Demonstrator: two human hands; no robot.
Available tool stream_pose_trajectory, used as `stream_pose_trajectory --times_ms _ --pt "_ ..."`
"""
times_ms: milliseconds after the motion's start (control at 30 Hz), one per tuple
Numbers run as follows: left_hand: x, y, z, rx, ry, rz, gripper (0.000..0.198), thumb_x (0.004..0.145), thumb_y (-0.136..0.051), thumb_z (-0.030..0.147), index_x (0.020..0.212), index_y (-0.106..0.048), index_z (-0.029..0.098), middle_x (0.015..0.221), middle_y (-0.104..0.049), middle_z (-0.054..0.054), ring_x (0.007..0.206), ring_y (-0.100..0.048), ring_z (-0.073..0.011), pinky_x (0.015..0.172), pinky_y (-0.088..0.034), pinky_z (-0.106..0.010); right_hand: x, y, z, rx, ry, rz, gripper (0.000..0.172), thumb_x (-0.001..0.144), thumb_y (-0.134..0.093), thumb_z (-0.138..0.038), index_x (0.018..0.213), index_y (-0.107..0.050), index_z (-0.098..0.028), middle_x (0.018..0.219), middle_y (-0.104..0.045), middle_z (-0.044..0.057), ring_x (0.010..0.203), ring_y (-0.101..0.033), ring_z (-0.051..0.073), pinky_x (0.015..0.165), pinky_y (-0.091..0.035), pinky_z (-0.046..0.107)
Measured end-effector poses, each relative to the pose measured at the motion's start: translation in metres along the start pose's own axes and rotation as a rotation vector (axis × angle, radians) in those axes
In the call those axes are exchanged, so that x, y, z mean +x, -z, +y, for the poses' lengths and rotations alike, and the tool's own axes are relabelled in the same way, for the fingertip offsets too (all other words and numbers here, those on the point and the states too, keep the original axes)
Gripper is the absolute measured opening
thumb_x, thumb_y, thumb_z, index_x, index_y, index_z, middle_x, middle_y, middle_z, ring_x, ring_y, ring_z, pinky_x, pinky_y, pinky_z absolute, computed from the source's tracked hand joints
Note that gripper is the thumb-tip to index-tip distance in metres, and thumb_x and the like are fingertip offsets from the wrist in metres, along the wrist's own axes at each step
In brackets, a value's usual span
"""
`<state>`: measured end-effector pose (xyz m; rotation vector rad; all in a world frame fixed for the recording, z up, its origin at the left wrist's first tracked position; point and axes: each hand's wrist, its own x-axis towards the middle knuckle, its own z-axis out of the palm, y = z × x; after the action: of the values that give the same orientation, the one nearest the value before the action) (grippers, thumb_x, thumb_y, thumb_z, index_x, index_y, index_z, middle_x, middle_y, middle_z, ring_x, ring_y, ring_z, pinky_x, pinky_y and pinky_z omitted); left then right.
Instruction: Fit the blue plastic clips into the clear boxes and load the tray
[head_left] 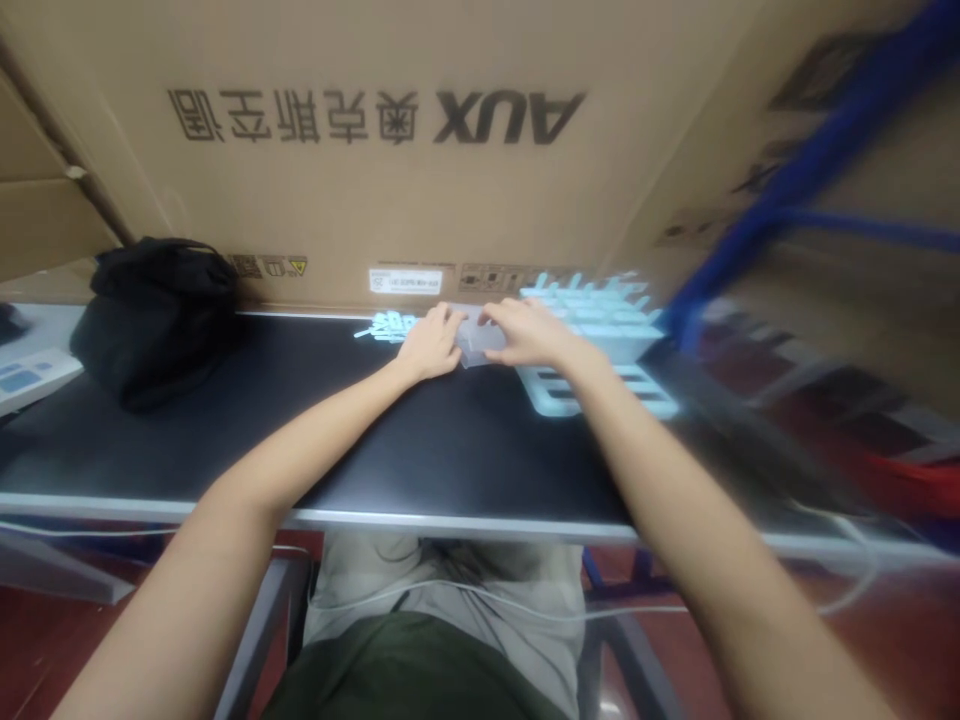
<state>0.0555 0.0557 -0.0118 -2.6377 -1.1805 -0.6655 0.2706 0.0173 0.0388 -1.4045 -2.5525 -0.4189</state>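
Both my arms reach across a black tabletop [225,430] toward its far edge. My left hand [431,343] and my right hand [525,335] are closed on the two sides of a small clear plastic bag [472,340], held just above the table. A heap of pale blue plastic parts [386,326] lies just left of my left hand. A pale blue plastic rack [600,350] with rows of pegs and slots sits right of my right hand. The picture is smeared by motion at the right.
A black bag [154,320] sits on the table at the left. A large cardboard box [375,150] printed with AUX stands behind the table. A blue metal frame [810,170] rises at the right. White cables [847,560] hang off the front right edge.
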Motion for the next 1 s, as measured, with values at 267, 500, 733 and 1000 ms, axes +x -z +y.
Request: stream_pose_trajectory --times_ms 267,500,733,1000 --pt "0.004 -0.008 -0.007 0.013 -0.002 -0.066 0.034 0.100 -0.050 0.028 0.130 -0.060 0.018 0.130 -0.055 -0.015 0.117 -0.060 -0.0295 0.099 -0.054 -0.041 0.005 -0.010 -0.009 0.069 0.072 -0.071 0.048 0.083 -0.070 -0.024 0.130 -0.061 -0.016 0.134 -0.068 0.018 0.124 -0.063 0.032 0.100 -0.049 0.042" --pt "0.003 -0.009 -0.006 -0.021 0.005 -0.100 0.042 0.102 -0.049 0.028 0.142 -0.056 0.019 0.135 -0.059 -0.015 0.121 -0.062 -0.0288 0.103 -0.053 -0.040 0.004 -0.013 -0.016 -0.015 -0.145 -0.200 0.056 0.087 -0.074 -0.029 0.135 -0.057 -0.008 0.136 -0.065 0.026 0.122 -0.067 0.038 0.100 -0.053 0.046" --pt "0.005 -0.017 -0.011 -0.068 -0.003 -0.121 0.039 0.102 -0.049 0.025 0.140 -0.061 0.022 0.136 -0.065 -0.012 0.128 -0.062 -0.0277 0.109 -0.051 -0.039 -0.002 -0.020 -0.016 -0.018 -0.078 -0.167 0.050 0.091 -0.068 -0.025 0.138 -0.054 -0.014 0.138 -0.066 0.020 0.126 -0.065 0.031 0.101 -0.051 0.038" --pt "0.002 -0.011 -0.012 -0.085 0.008 -0.125 0.032 0.102 -0.048 0.020 0.129 -0.064 0.019 0.131 -0.071 -0.012 0.124 -0.066 -0.0270 0.107 -0.053 -0.039 -0.008 -0.023 -0.025 -0.013 -0.058 -0.136 0.045 0.092 -0.063 -0.021 0.135 -0.054 -0.013 0.139 -0.064 0.022 0.128 -0.063 0.033 0.103 -0.052 0.041"
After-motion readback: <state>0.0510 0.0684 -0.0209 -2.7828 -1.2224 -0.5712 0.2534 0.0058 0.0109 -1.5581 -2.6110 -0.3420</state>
